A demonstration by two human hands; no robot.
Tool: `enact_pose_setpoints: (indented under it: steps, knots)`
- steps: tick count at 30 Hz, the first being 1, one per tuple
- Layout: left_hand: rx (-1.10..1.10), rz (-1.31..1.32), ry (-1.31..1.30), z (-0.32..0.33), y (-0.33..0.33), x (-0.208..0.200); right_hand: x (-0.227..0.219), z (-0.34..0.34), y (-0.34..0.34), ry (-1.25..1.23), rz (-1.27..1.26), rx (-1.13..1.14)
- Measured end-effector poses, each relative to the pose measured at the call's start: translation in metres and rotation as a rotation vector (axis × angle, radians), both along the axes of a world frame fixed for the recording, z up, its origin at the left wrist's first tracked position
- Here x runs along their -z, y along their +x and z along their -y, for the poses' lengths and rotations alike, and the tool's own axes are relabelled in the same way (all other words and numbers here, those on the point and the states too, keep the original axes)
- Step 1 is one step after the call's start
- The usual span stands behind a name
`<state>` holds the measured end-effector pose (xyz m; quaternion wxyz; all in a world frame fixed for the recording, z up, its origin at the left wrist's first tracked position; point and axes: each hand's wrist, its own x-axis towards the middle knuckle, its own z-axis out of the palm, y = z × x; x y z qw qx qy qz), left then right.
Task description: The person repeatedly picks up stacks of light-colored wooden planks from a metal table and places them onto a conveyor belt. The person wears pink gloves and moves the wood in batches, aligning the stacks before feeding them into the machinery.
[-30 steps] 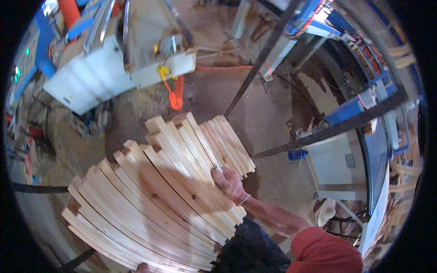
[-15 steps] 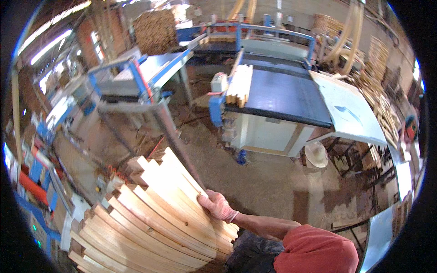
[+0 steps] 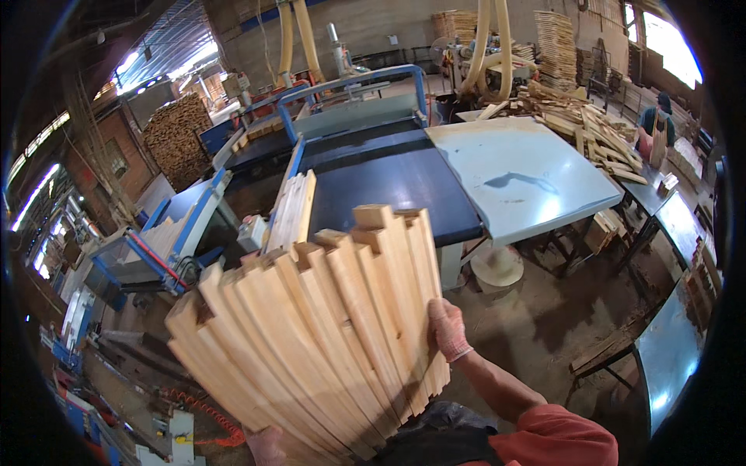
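Note:
Between my two hands I carry a big bundle of pale wooden strips (image 3: 342, 326), standing close side by side with uneven ends. My right hand (image 3: 448, 330), in a pinkish knitted glove, grips the bundle's right side, thumb toward the upper strips. My left hand (image 3: 266, 445), also gloved, holds the lower left side; most of its fingers are hidden by the wood. Just past the strips' far ends is a dark conveyor belt (image 3: 381, 182) on a blue-framed machine. A smaller row of wooden strips (image 3: 294, 206) lies along the belt's left edge.
A pale metal side table (image 3: 528, 167) adjoins the belt on the right, with heaped wood offcuts (image 3: 587, 128) behind it. A white round object (image 3: 497, 266) sits on the floor below. Another machine (image 3: 167, 233) stands left. A person (image 3: 658, 128) is far right.
The bundle has swung rightward and been raised toward the belt, and the view has turned right and come nearer the machine. My left hand now shows at the bundle's lower left.

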<state>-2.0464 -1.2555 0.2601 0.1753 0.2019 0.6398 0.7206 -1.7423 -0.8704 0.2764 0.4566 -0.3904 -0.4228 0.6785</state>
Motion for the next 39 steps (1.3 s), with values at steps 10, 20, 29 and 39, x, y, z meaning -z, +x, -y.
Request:
enact_pose_setpoints:
  steps: [10, 20, 29, 39]
  knots:
    - [0.554, 0.236, 0.053, -0.319, 0.003, -0.036, 0.05, -0.168, 0.082, 0.08, 0.152, 0.441]
    - [0.639, 0.395, -0.022, -0.576, -0.156, 0.036, 0.027, -0.394, -0.016, 0.021, 0.865, 0.353]
    - [0.667, 0.353, -0.49, -0.775, -0.254, 0.066, 0.023, -0.532, -0.101, -0.091, 1.213, 0.004]
    - [0.654, -0.08, -0.732, -0.845, -0.265, 0.031, 0.028, -0.594, -0.132, -0.111, 1.208, -0.082]
